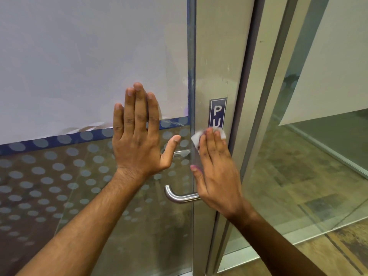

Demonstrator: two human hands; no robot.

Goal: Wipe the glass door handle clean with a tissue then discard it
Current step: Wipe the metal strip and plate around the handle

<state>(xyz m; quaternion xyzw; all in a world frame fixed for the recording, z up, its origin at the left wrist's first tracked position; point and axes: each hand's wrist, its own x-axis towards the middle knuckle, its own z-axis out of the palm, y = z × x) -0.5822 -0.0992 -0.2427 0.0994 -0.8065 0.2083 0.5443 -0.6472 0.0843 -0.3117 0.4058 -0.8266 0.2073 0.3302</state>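
My left hand (pixel 137 136) lies flat on the glass door (pixel 79 66), fingers spread and pointing up, holding nothing. My right hand (pixel 216 168) presses a white tissue (pixel 196 138) flat against the door's metal stile (pixel 217 56), just below a blue "PU…" sticker (pixel 217 112) whose lower letters it hides. The curved steel door handle (pixel 175 196) sticks out below both hands; its inner end disappears behind my right palm. A second handle (pixel 180 153) on the far side shows through the glass beside my left thumb.
The glass has white film on top, a blue band (pixel 49 140) and a dotted frosted pattern below. To the right stand the metal door frame (pixel 264 96) and another glass panel (pixel 318 136), with a tiled floor beyond.
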